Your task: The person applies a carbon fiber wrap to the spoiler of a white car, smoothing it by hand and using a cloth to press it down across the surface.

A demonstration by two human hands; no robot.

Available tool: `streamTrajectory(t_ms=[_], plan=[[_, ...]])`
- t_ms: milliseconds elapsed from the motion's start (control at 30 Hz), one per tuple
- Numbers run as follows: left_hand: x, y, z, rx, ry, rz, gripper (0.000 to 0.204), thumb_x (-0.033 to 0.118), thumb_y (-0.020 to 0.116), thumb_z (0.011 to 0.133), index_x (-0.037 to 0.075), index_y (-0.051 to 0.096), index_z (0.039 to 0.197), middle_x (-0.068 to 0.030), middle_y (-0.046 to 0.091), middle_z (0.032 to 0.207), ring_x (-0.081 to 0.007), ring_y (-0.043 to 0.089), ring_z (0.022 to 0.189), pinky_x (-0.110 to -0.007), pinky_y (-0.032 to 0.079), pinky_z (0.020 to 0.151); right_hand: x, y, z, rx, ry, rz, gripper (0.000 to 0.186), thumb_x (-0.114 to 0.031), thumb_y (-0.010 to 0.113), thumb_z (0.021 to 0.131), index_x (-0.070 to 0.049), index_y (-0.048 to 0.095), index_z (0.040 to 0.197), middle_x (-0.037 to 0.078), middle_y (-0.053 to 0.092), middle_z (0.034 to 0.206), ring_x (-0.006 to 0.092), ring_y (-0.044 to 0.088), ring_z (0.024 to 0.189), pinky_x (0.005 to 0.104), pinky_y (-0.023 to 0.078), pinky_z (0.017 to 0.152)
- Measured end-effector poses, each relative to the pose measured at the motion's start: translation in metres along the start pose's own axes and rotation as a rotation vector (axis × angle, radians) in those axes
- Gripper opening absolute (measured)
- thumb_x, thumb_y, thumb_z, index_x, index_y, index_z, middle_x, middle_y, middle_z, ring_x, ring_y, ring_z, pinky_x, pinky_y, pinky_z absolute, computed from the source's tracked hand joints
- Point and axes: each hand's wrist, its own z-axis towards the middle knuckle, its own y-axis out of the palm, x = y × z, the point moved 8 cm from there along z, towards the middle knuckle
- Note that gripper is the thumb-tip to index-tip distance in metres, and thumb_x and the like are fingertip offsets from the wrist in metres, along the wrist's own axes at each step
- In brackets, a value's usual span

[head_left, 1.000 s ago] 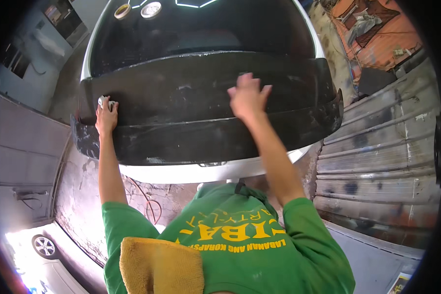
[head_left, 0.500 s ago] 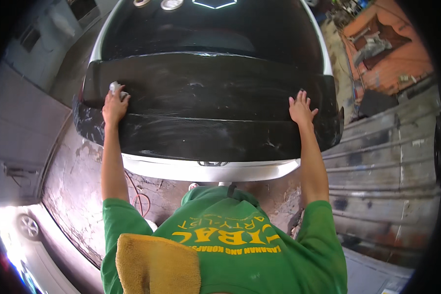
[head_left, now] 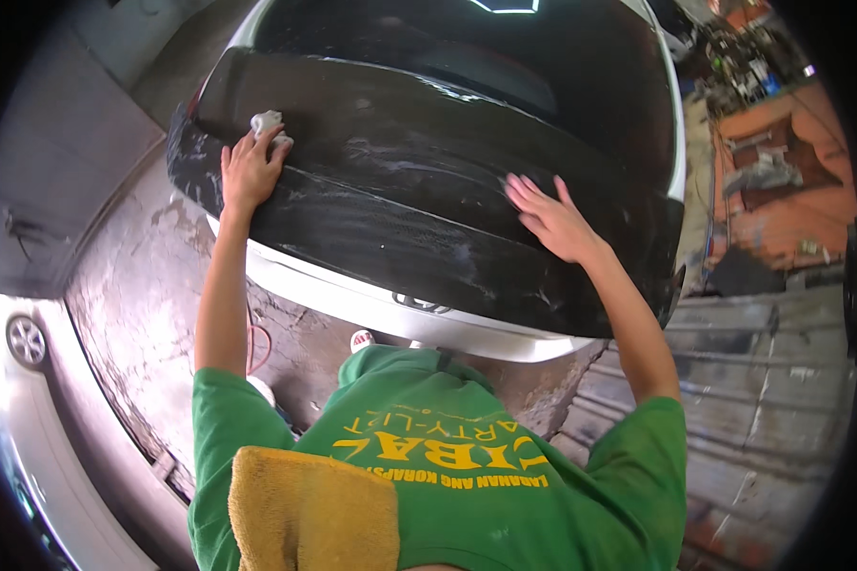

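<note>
A car with a white body stands before me, its rear topped by a wide black spoiler point(head_left: 400, 157) marked with pale, dusty smears and streaks. On the spoiler's left side, my left hand point(head_left: 249, 173) has its fingers bent over a crumpled white wad point(head_left: 269, 122), perhaps cloth or paper, and presses it against the black surface. My right hand point(head_left: 554, 217) rests near the middle right of the spoiler with fingers stretched out and nothing in them; its fingertips are slightly blurred. Below the spoiler runs the white tail edge point(head_left: 324, 288) of the car.
A yellow-brown towel point(head_left: 319, 509) hangs over my green shirt. Near my left leg, a red hose point(head_left: 259, 347) lies on the cracked floor. Another light-coloured car point(head_left: 43, 409) stands at lower left. Grey ridged sheeting point(head_left: 724, 381) and an orange sheet point(head_left: 809, 124) with items lie right.
My right hand has moved leftward across the spoiler toward its middle. My left hand still holds the white wad near the left side. The view has turned, so the car now appears tilted.
</note>
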Motion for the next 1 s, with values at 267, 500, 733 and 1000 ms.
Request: streamTrajectory(t_ms=[267,500,733,1000], plan=[[0.004,-0.004,0.003,-0.064,-0.093,0.083,0.049,0.053,0.053,0.094,0.027,0.057,0.135,-0.0104,0.058,0.134,-0.0290,0.051,0.128,-0.060,0.024,0.113,-0.068,-0.011,0.117,0.144,-0.101,-0.066,0.050,-0.032,0.040,0.103,-0.011,0.037,0.148,0.005,0.031,0.158,0.0218,0.030,0.145,0.0588,0.013,0.118],[0.014,-0.005,-0.005,-0.022,-0.096,0.046,0.047,0.056,0.053,0.092,0.028,0.062,0.129,-0.0073,0.061,0.130,-0.0283,0.053,0.124,-0.058,0.024,0.114,-0.014,0.001,0.015,0.001,-0.049,0.046,0.051,-0.029,0.046,0.102,-0.017,0.036,0.150,0.000,0.027,0.160,0.0198,0.026,0.147,0.0581,0.012,0.118],[0.005,-0.003,0.003,-0.012,-0.095,0.019,0.050,0.058,0.053,0.092,0.029,0.060,0.131,-0.0081,0.060,0.132,-0.0269,0.049,0.130,-0.055,0.022,0.116,-0.091,-0.008,0.142,0.140,-0.129,0.009,0.051,-0.031,0.041,0.103,-0.012,0.035,0.151,0.001,0.028,0.160,0.0197,0.026,0.147,0.0605,0.011,0.117],[0.009,-0.008,-0.003,-0.014,-0.166,0.072,0.053,0.059,0.055,0.090,0.030,0.057,0.135,-0.0103,0.060,0.128,-0.0281,0.051,0.128,-0.054,0.024,0.114,-0.054,-0.008,0.054,0.152,-0.185,0.039,0.051,-0.031,0.048,0.100,-0.009,0.042,0.146,0.004,0.033,0.157,0.0207,0.029,0.146,0.0632,0.016,0.114]])
